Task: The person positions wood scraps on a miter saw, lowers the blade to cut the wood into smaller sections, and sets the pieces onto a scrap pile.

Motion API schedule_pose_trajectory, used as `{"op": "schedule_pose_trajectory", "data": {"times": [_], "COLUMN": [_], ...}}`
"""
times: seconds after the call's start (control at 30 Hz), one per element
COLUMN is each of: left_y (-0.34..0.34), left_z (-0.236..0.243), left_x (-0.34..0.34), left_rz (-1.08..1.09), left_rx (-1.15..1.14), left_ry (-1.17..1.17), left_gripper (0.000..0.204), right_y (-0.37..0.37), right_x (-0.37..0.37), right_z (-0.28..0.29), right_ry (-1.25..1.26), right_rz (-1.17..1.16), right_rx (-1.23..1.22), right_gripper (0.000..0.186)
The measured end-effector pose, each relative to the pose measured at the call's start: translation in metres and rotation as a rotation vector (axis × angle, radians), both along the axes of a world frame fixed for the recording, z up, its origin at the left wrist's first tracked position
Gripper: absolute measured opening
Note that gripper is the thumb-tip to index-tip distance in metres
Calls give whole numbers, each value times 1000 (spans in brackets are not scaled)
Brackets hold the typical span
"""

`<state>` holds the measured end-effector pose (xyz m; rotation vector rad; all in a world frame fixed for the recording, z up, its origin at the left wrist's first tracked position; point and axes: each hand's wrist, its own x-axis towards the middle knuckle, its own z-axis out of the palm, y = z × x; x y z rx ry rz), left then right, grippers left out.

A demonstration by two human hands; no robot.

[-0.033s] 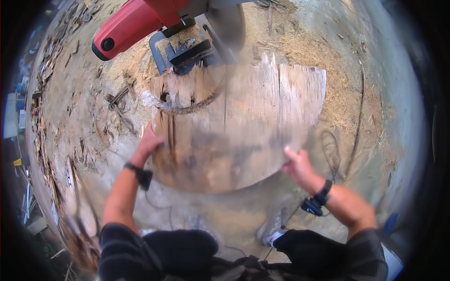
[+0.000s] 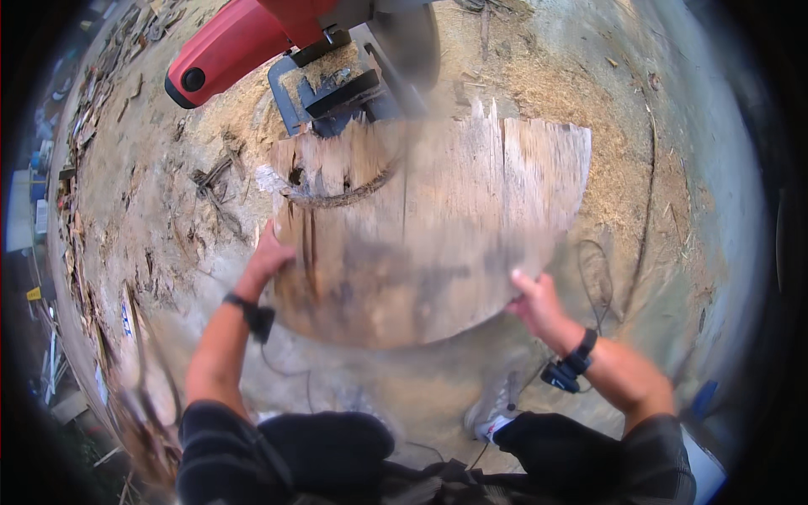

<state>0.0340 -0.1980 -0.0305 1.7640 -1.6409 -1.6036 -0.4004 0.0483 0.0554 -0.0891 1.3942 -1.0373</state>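
Observation:
Between my hands is a broad, weathered wooden board (image 2: pixel 429 244) with a rounded near edge and a splintered far edge. My left hand (image 2: pixel 270 252) grips its left edge, thumb on top and fingers mostly hidden beneath. On the near right edge my right hand (image 2: pixel 539 303) closes in the same way. Against the far left part of the board stands a power saw with a red handle (image 2: pixel 231 55), a dark metal clamp (image 2: pixel 341 93) and a blurred round blade (image 2: pixel 408 59). A dark curved strip (image 2: pixel 345 195) lies across the board's far left corner.
Sawdust (image 2: pixel 547 76) covers the concrete floor beyond the board. Wood scraps (image 2: pixel 126 337) line the left side. A thin cable (image 2: pixel 595 269) loops at the right, and my shoe (image 2: pixel 492 412) is below the board.
The board's right edge and my right hand sit very slightly farther right. My left hand keeps its place, and the saw looks the same.

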Motion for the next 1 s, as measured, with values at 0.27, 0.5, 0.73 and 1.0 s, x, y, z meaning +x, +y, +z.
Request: {"op": "schedule_pose_trajectory", "data": {"times": [0.27,0.5,0.73,1.0], "left_y": [43,49,75,60], "left_z": [-9,4,40,9], "left_x": [11,8,-14,11], "left_rz": [-22,21,21,-38], "left_rx": [173,123,-172,-163], "left_ry": [383,169,-183,2], "left_gripper": [65,67,73,67], "right_y": [42,35,17,24], "right_x": [-5,42,102,-12], "right_z": [5,42,85,42], "right_ry": [-150,26,559,-141], "right_rz": [82,-76,148,-147], "right_rx": [-228,-270,-277,-88], "right_gripper": [64,52,33,48]}}
